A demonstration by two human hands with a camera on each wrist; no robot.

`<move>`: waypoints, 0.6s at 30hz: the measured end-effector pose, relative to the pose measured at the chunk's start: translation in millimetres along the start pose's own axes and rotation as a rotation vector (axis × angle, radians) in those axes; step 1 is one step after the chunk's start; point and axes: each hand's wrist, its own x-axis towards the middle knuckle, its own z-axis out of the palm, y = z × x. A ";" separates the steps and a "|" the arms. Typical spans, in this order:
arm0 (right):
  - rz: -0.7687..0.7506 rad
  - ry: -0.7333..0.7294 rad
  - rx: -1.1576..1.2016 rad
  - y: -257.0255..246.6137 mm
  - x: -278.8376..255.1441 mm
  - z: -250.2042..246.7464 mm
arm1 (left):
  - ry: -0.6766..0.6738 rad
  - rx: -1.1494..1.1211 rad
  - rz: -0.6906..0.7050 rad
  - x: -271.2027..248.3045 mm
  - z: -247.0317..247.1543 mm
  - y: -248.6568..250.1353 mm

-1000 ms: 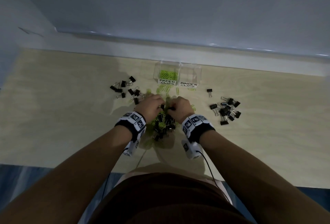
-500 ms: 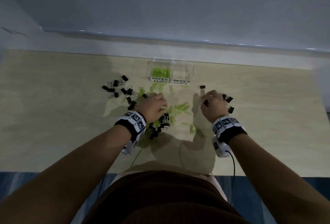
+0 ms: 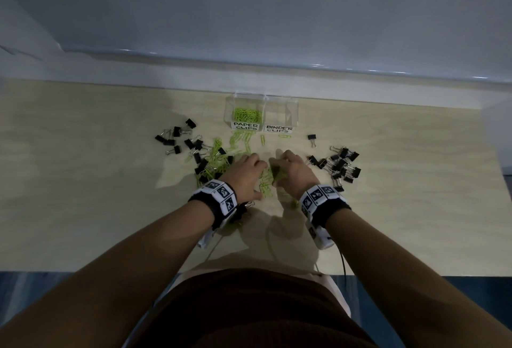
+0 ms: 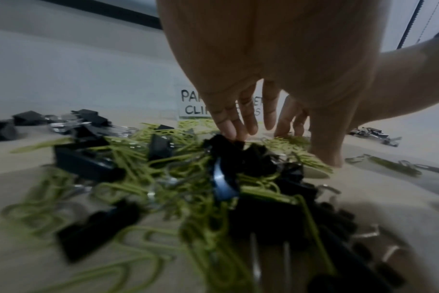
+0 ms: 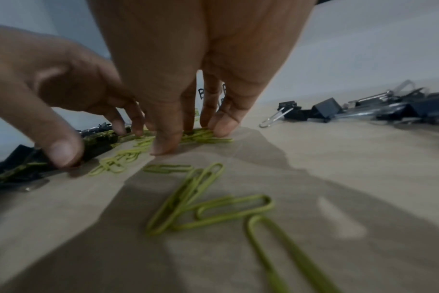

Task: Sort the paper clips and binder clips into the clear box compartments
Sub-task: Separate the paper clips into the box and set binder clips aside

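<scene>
Left of both hands, black binder clips are lying scattered. The left hand is pressing spread fingertips into mixed clips, gripping nothing. Beside it, the right hand is touching green paper clips with straightish fingers, seemingly holding none. Beyond the hands the clear box is sitting; right, more binder clips.

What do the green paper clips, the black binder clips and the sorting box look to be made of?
Green paper clips: bent wire, with what looks like a matte coloured coating.
Black binder clips: probably painted sheet-metal bodies; the shiny silver wire handles look like bare metal.
Sorting box: see-through, likely acrylic or similar plastic, with white paper-like labels.
</scene>
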 end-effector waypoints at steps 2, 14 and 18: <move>-0.006 0.022 0.042 -3.1 2.3 -0.2 | -0.015 0.037 -0.029 7.1 3.3 8.3; -0.030 -0.002 -0.244 9.8 1.1 -3.8 | -0.080 -0.052 -0.042 29.0 -10.2 13.3; 0.023 0.033 -0.154 17.3 9.1 -8.0 | -0.078 0.129 0.008 31.4 -15.4 17.5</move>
